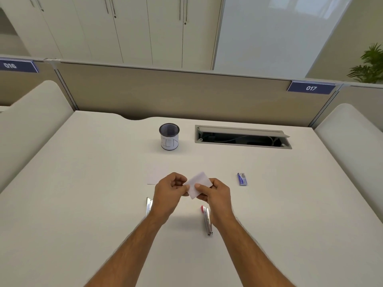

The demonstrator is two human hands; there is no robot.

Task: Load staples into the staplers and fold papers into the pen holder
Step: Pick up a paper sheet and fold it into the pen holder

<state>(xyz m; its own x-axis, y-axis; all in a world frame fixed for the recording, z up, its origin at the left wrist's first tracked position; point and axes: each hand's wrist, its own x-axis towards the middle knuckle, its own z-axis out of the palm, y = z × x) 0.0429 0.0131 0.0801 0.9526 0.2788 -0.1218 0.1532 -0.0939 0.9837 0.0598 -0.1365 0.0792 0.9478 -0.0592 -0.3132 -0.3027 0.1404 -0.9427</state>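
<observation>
A small folded white paper (199,182) is pinched above the desk between my left hand (169,192) and my right hand (215,195). Another white paper (156,176) lies flat on the desk just beyond my left hand. A black mesh pen holder (169,139), with white paper showing inside it, stands upright farther back. One stapler (148,206) lies partly hidden under my left wrist. A second stapler (206,220), with a pink tip, lies beside my right wrist. A small blue staple box (242,179) rests to the right.
An open cable hatch (242,137) is set into the white desk (83,193) at the back right. Beige partition panels close off the back and sides, with signs 016 and 017. A plant (371,65) stands at the far right.
</observation>
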